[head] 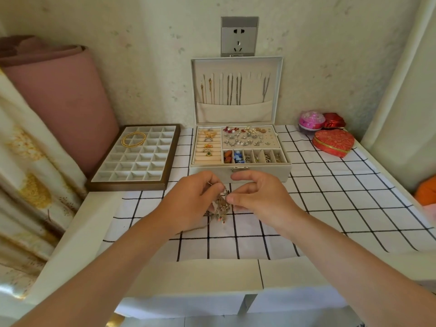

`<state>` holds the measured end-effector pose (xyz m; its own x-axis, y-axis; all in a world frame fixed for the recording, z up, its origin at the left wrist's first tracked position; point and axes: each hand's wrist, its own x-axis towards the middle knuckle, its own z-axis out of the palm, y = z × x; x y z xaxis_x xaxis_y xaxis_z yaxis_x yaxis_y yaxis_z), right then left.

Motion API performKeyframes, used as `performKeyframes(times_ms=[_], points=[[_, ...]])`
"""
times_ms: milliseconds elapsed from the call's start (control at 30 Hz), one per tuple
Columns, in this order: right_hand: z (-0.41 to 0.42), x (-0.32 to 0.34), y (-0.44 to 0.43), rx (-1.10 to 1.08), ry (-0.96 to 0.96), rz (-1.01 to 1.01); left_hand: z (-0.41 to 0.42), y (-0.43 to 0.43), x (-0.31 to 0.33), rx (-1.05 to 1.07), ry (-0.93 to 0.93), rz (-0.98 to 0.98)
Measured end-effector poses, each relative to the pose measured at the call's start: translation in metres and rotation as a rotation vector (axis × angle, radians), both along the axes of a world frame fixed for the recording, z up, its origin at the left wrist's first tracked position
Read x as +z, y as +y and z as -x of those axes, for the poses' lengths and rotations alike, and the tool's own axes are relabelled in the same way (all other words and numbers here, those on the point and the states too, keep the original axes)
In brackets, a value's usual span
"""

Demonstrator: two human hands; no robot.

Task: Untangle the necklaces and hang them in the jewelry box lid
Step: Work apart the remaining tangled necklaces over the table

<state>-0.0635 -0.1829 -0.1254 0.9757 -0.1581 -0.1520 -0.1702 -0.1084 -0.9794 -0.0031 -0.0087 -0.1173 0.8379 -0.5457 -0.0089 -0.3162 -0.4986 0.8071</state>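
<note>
A tangled clump of thin necklaces [221, 205] hangs between my two hands, just above the checked cloth in front of the jewelry box. My left hand [192, 199] pinches the clump from the left. From the right, my right hand [256, 197] pinches a strand with thumb and forefinger. A loose chain end trails down onto the cloth under my left hand. The cream jewelry box [239, 172] stands open, and its upright lid [274, 90] has several chains hanging from a row of hooks above a pocket.
A wooden tray [132, 186] with grid compartments and gold bangles lies at the left. At the right sit a red heart-shaped box [333, 142] and a pink round box [311, 121]. A wall socket [239, 36] is behind the lid. Curtain and rolled fabric crowd the left.
</note>
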Motion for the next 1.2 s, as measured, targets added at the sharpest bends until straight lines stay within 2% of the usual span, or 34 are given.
performKeyframes(times_ms=[67, 100, 167, 233, 400, 500, 700, 867, 1000, 1200], points=[[-0.001, 0.001, -0.002, -0.001, 0.012, 0.048, 0.0, -0.003, 0.002, 0.037, 0.019, -0.012], [-0.001, 0.001, -0.003, 0.008, 0.028, 0.075, 0.0, -0.005, 0.003, 0.069, 0.099, 0.024], [-0.002, 0.0, -0.002, 0.045, 0.078, 0.154, -0.002, -0.01, 0.005, 0.155, 0.333, 0.191], [-0.002, -0.003, -0.001, 0.053, 0.125, 0.214, -0.008, -0.009, 0.008, 0.231, 0.492, 0.376], [-0.005, -0.004, -0.005, 0.007, 0.108, 0.277, -0.01, 0.0, 0.013, 0.173, 0.752, 0.616], [-0.004, -0.002, -0.006, 0.005, 0.11, 0.175, -0.007, 0.0, 0.014, 0.149, 0.868, 0.734], [-0.003, 0.002, -0.007, 0.028, 0.07, -0.151, -0.005, 0.004, 0.022, 0.178, 0.779, 0.706], [-0.003, 0.006, 0.0, 0.041, 0.101, -0.385, -0.003, 0.003, 0.021, 0.112, 0.734, 0.709], [-0.004, 0.007, 0.003, 0.041, 0.118, -0.314, 0.0, 0.0, 0.018, 0.05, 0.758, 0.746], [-0.001, 0.005, 0.003, 0.2, 0.087, -0.22, -0.005, 0.005, 0.02, 0.091, 0.791, 0.711]])
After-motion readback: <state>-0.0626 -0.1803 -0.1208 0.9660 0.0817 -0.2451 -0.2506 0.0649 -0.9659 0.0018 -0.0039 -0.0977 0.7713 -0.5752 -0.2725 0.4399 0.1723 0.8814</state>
